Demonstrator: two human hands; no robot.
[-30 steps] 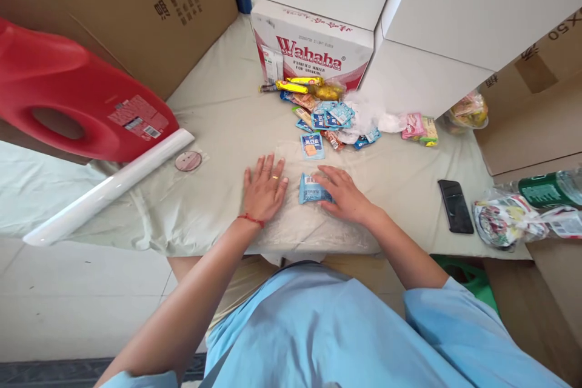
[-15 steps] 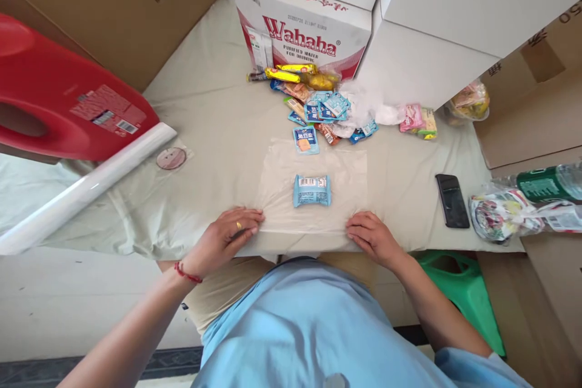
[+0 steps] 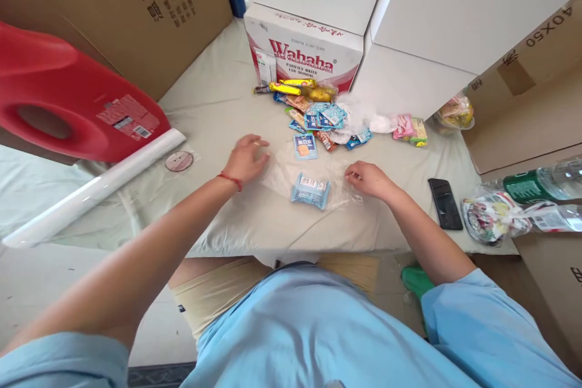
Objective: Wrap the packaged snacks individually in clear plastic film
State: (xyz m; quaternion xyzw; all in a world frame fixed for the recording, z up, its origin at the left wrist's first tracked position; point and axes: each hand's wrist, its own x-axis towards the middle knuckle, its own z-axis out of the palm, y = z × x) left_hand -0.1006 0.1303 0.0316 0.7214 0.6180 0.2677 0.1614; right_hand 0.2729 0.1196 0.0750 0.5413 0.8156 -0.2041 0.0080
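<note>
A blue snack packet with a barcode lies on a wrinkled sheet of clear plastic film on the cloth-covered table. To its left, my left hand hovers by the film's left edge, fingers loosely bent and thumb apart. My right hand is curled closed at the film's right side, its fingertips pinching the film. Just beyond the film lies a flat blue and white sachet.
A heap of small snack packets lies against a Wahaha carton. At left are a red jug and a white film roll. A phone and plastic bottles lie at right.
Both hands have moved away from the table's front edge, the left one farther. The film's near edge has shifted forward and crumpled, and the blue packet has tilted slightly.
</note>
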